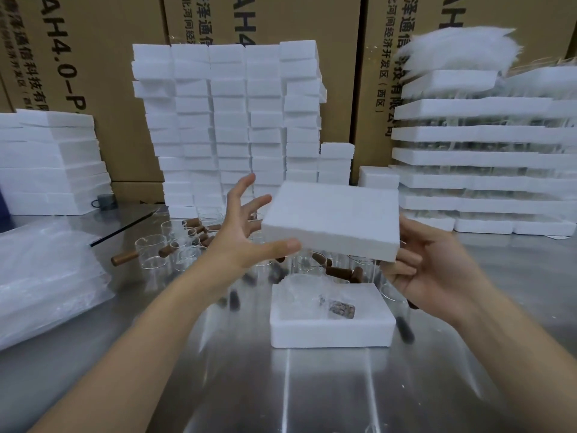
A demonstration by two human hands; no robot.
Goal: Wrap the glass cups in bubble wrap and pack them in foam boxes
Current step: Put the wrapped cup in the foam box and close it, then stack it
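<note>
A white foam box bottom point(331, 331) sits on the steel table, with a bubble-wrapped glass cup point(315, 296) lying in it, its brown handle showing at the right. Above it hovers a white foam lid point(335, 217). My right hand point(434, 270) holds the lid from below at its right edge, fingers curled under it. My left hand point(246, 228) is spread, thumb touching the lid's left lower corner, fingers apart from it. Several bare glass cups with brown wooden handles point(162, 248) stand behind and around the box.
A pile of bubble wrap sheets point(46, 276) lies at the left. Stacks of foam boxes point(231, 120) rise at the back, more foam at far left point(53, 164), and foam trays holding glasses point(480, 157) at right. Cardboard cartons form the backdrop.
</note>
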